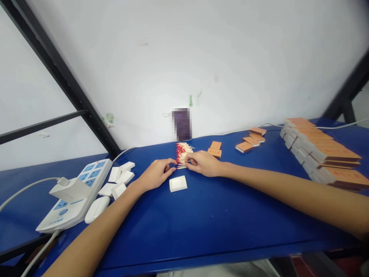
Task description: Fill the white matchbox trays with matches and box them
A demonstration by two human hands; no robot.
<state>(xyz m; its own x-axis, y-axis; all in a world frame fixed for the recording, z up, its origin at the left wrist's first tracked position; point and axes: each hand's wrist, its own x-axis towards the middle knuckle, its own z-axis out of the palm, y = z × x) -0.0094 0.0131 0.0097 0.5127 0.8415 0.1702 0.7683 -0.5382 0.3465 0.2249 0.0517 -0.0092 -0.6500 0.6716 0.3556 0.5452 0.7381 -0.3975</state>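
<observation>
A heap of red-tipped matches (182, 152) lies on the blue table (219, 219) near the wall. My left hand (157, 174) rests at the heap's near left edge, thumb and forefinger pinched on a few matches. My right hand (203, 163) lies at the heap's right side, fingers curled onto the same small bunch. A white open box tray (178, 183) sits on the table just in front of both hands.
Several white trays (118, 179) lie left, beside a white power strip (76, 194) with a plugged adapter and a white oval object (97, 209). Orange matchbox sleeves (215, 149) lie right of the heap, more (250, 140) further right, and a long stacked row (323, 156) at the far right.
</observation>
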